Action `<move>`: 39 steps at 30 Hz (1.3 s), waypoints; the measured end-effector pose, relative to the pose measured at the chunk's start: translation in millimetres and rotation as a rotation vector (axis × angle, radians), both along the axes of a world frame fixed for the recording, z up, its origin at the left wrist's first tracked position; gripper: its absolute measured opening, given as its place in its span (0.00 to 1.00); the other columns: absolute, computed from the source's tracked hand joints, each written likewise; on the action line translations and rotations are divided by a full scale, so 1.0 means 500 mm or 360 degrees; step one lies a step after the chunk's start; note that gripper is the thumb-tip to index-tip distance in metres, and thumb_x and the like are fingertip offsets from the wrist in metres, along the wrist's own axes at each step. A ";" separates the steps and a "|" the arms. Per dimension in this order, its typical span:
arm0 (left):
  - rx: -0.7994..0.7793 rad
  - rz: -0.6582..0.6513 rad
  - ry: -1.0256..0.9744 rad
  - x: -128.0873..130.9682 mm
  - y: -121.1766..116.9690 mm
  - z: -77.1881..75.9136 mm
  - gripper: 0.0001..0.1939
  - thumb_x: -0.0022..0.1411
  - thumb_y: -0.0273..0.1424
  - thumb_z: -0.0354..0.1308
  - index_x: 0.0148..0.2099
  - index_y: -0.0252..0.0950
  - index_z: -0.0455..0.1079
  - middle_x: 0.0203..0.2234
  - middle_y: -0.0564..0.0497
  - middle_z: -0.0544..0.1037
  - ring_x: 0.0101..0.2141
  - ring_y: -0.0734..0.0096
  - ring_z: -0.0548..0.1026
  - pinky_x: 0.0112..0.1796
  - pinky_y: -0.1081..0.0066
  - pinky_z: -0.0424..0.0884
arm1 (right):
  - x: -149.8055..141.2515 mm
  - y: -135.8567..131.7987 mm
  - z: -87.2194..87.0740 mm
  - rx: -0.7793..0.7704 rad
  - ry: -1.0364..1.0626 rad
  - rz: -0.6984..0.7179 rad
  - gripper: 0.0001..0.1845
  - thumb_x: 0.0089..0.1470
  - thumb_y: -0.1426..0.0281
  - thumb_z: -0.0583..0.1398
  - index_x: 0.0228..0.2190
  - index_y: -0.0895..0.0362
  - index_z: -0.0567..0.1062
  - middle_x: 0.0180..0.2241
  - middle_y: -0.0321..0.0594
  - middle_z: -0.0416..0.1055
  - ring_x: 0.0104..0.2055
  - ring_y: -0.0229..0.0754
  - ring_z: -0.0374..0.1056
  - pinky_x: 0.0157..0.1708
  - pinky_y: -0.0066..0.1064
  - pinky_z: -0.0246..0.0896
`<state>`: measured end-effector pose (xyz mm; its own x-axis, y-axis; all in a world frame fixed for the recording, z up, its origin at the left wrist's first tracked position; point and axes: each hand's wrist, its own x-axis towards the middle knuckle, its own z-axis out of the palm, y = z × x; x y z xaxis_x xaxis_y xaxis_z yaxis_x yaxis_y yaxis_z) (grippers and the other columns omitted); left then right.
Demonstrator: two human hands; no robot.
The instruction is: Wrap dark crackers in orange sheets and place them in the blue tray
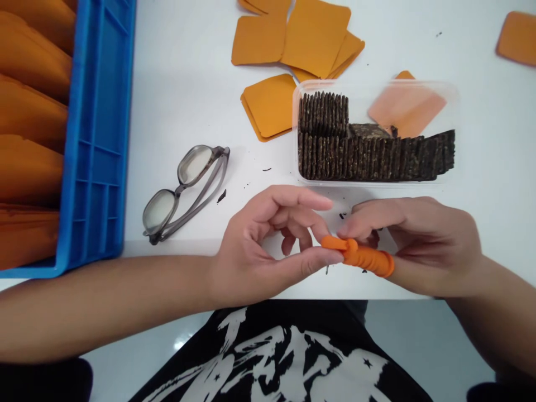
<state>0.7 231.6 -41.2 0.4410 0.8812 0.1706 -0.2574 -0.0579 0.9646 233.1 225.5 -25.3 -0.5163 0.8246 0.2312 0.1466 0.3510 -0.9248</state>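
An orange rubber finger cot with a rolled rim covers the thumb of my right hand. My left hand pinches the loose tip of that cot between its thumb and a finger, while its index finger stretches out above. The right index finger bends down against the cot near its twisted end; the other right fingers are curled and partly hidden. Just beyond both hands lies a clear plastic box holding thin dark brown pressed slabs stood on edge in a row, with a second shorter row behind at the left.
Folding glasses lie left of my hands. A blue crate with orange packets stands at the left edge. Orange square packets are scattered behind the box, another packet at far right. Dark crumbs dot the white table.
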 end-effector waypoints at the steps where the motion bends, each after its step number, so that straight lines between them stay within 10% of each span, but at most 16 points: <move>1: -0.0024 -0.0047 -0.0011 -0.001 0.002 0.000 0.21 0.60 0.23 0.73 0.52 0.38 0.71 0.32 0.54 0.83 0.28 0.76 0.80 0.29 0.77 0.76 | -0.001 0.000 0.001 -0.0016 0.0021 0.0018 0.09 0.61 0.71 0.68 0.43 0.53 0.77 0.27 0.32 0.72 0.25 0.33 0.68 0.22 0.26 0.63; 18: 0.0064 0.0081 -0.0052 0.003 -0.003 0.011 0.14 0.63 0.24 0.70 0.46 0.43 0.70 0.31 0.55 0.81 0.25 0.77 0.76 0.26 0.75 0.74 | 0.007 0.013 0.014 -0.0001 0.0169 0.0121 0.04 0.63 0.73 0.67 0.40 0.56 0.78 0.27 0.33 0.71 0.25 0.32 0.63 0.21 0.27 0.58; 24: 0.0246 0.0339 0.0057 -0.010 0.010 0.016 0.13 0.64 0.26 0.70 0.45 0.44 0.70 0.28 0.58 0.79 0.26 0.78 0.76 0.27 0.76 0.76 | 0.012 -0.005 0.013 0.0006 0.0130 -0.0262 0.09 0.58 0.76 0.69 0.38 0.51 0.77 0.31 0.34 0.73 0.27 0.35 0.66 0.24 0.32 0.64; 33: 0.0183 0.0027 0.0023 -0.010 -0.006 0.008 0.15 0.63 0.23 0.69 0.50 0.40 0.74 0.31 0.54 0.82 0.27 0.78 0.78 0.27 0.77 0.77 | -0.004 -0.003 0.004 0.0710 -0.0322 -0.0009 0.05 0.64 0.72 0.67 0.41 0.51 0.83 0.33 0.34 0.70 0.29 0.30 0.66 0.26 0.25 0.65; 39: -0.0064 -0.0007 -0.0009 -0.010 -0.014 0.007 0.13 0.64 0.25 0.69 0.50 0.39 0.75 0.30 0.54 0.81 0.23 0.80 0.75 0.21 0.79 0.70 | 0.003 -0.010 -0.005 0.0596 -0.0186 -0.0076 0.07 0.65 0.67 0.65 0.44 0.48 0.84 0.43 0.40 0.78 0.36 0.37 0.75 0.36 0.31 0.77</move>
